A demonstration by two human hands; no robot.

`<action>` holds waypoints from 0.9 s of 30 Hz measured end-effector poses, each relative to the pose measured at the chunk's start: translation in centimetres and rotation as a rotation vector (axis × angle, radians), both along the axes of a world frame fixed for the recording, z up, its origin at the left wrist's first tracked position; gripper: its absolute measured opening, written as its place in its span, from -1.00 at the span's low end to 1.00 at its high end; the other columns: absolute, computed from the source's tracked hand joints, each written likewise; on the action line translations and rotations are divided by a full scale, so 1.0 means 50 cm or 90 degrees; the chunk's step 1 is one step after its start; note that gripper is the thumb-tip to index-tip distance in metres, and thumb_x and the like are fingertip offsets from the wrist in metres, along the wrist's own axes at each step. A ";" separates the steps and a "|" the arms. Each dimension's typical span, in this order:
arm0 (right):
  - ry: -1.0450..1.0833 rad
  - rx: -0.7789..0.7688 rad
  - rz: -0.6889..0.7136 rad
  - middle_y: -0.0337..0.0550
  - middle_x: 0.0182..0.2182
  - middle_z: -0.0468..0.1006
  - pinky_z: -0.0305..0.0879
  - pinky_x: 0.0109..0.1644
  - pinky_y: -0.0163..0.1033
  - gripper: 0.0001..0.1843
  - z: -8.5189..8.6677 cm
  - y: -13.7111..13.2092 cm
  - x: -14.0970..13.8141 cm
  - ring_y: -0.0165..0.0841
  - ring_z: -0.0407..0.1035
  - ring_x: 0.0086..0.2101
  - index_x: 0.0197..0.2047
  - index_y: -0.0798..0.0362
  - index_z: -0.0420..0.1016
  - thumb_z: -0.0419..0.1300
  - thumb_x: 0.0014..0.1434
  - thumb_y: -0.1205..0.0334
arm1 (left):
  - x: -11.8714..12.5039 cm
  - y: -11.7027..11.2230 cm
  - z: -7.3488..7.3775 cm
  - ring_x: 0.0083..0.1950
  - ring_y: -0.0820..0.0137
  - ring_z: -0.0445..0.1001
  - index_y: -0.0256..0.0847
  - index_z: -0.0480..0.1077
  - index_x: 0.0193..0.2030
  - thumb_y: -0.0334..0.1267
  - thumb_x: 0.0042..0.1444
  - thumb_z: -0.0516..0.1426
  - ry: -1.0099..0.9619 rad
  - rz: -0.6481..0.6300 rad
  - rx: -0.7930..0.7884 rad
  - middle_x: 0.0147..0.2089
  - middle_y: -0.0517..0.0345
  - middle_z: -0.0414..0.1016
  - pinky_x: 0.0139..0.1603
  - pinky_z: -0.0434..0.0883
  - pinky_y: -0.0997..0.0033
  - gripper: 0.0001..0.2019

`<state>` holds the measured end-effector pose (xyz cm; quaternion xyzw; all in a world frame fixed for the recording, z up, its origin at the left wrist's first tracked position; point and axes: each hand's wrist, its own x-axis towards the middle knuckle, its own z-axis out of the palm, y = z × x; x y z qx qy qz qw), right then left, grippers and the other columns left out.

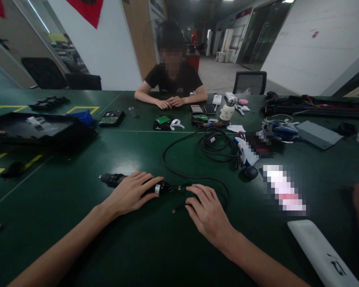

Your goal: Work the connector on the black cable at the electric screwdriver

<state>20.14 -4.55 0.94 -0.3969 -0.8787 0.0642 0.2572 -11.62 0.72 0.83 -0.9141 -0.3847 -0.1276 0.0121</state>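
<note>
My left hand (134,189) lies over a black electric screwdriver (113,179), its fingers wrapped round the body. The tool lies flat on the green table, tip to the left, with a white label near its rear end. Just right of that end, my right hand (208,209) has its fingers curled over the split end of a black power cord (194,177). One thin lead with a small metal terminal (179,187) reaches the screwdriver's rear. A second lead ends in a square brass terminal (173,211) on the table. My right palm is hidden.
Across the table (86,227) sits another person (176,79), hands together. Circuit-board units (163,121) and a white bottle (227,111) stand near them. The coiled cord and a mouse (250,172) lie right of centre, a black tray (42,129) left, a white case (323,251) front right.
</note>
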 end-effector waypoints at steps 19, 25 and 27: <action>0.090 0.030 -0.195 -0.10 -0.13 0.68 0.23 0.10 0.02 -0.84 -0.002 0.010 0.033 -0.19 0.54 -0.16 0.02 0.00 0.47 0.09 0.48 0.33 | 0.218 -0.010 0.013 0.05 0.18 0.52 -0.19 0.37 0.23 -0.06 0.39 0.10 -0.004 -0.056 0.058 0.11 -0.02 0.52 0.00 0.37 0.17 -0.62; 0.086 -0.040 -0.216 -0.12 -0.15 0.62 0.33 -0.04 -0.09 -0.81 -0.004 0.014 0.035 -0.23 0.51 -0.21 0.02 0.01 0.47 0.03 0.52 0.28 | 0.235 0.000 -0.004 -0.09 0.28 0.54 -0.11 0.42 0.14 -0.10 0.47 0.03 0.014 -0.051 0.092 0.01 0.13 0.55 -0.14 0.34 0.22 -0.74; 0.085 -0.062 -0.213 -0.13 -0.15 0.60 0.35 -0.07 -0.12 -0.80 -0.001 0.014 0.036 -0.24 0.50 -0.22 0.03 0.00 0.47 0.02 0.53 0.27 | 0.229 0.001 -0.010 -0.10 0.27 0.53 -0.10 0.41 0.17 -0.09 0.47 0.04 0.025 -0.067 0.121 0.04 0.12 0.54 -0.17 0.34 0.22 -0.73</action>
